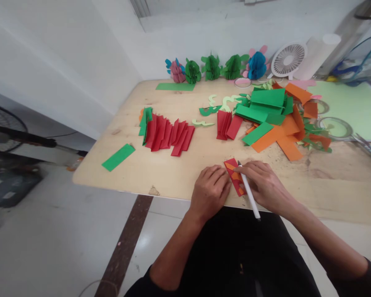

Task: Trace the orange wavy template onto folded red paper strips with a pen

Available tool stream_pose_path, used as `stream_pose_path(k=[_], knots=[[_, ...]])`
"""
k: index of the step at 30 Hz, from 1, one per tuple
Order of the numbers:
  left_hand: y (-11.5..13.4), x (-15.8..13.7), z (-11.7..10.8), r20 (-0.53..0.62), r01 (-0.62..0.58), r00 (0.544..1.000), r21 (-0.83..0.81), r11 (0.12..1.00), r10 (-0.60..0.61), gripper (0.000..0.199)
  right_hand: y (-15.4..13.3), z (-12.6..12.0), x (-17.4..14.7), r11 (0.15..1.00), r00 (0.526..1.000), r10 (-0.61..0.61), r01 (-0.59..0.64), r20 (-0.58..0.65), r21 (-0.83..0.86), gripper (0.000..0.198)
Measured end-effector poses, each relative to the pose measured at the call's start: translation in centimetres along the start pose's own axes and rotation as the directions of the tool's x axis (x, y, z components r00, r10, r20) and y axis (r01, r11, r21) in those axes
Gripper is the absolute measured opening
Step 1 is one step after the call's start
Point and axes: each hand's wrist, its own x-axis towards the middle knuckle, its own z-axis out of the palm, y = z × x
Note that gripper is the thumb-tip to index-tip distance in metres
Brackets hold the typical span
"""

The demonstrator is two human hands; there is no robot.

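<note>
A red paper strip [239, 189] lies near the table's front edge with an orange paper cutout [235, 176] on top of it. My left hand [210, 187] rests on the table, fingers bent and close together, its fingertips holding the strip's left edge. Between the fingers of my right hand [262, 181] is a white pen [249, 192], its dark tip pointing up and away and its rear end towards my lap. The right fingertips are over the strip's right side, partly hiding it. Behind them stand folded red papers [224, 125].
Further left are more folded red papers [167, 134] and a green strip [118, 157]. Green papers [267, 99] and orange papers [289, 134] are heaped right of centre, near tape rolls [335, 127] and scissors [369, 148]. Paper figures [212, 67] and a white fan [289, 60] line the wall.
</note>
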Motion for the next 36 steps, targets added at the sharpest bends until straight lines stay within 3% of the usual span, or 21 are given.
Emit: stream_pose_path(k=[36], knots=[[-0.08, 0.14, -0.18, 0.017, -0.011, 1.0, -0.019, 1.0, 0.011, 0.018, -0.38, 0.14, -0.18, 1.0, 1.0, 0.008, -0.008, -0.014, 0.001, 0.034]])
